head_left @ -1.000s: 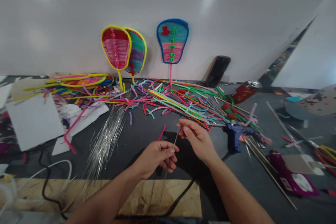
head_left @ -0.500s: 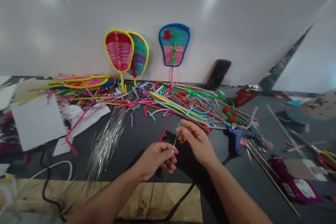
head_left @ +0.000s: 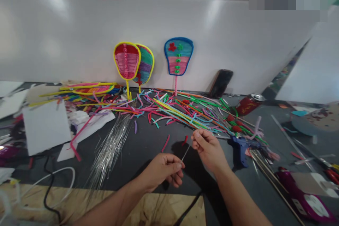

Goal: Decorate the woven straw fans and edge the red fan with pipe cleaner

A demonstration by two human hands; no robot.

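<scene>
My left hand [head_left: 169, 169] is closed, its thumb and forefinger pinching a thin bare wire [head_left: 185, 154] that slants up toward my other hand. My right hand [head_left: 208, 146] is curled just beyond the wire's upper end, with thumb and fingertips pressed together. Whatever those fingertips hold, if anything, is too small to make out. On the dark table near the hands lie a short red pipe cleaner piece [head_left: 185, 140] and a longer pink-red piece [head_left: 165, 143]. A bundle of silvery wires [head_left: 112, 148] is spread left of my hands.
Coloured pipe cleaners [head_left: 177, 111] are heaped along the white panel [head_left: 87, 39]. Several fan shapes, one a blue-rimmed fan [head_left: 178, 56], lean there beside a phone [head_left: 221, 83]. To the right are a blue glue gun [head_left: 239, 150], a red can [head_left: 249, 104] and sticks [head_left: 275, 185].
My right hand has moved slightly away from my left, and its fingers are closer together. The red piece beneath it now shows. The view has tilted upward.
</scene>
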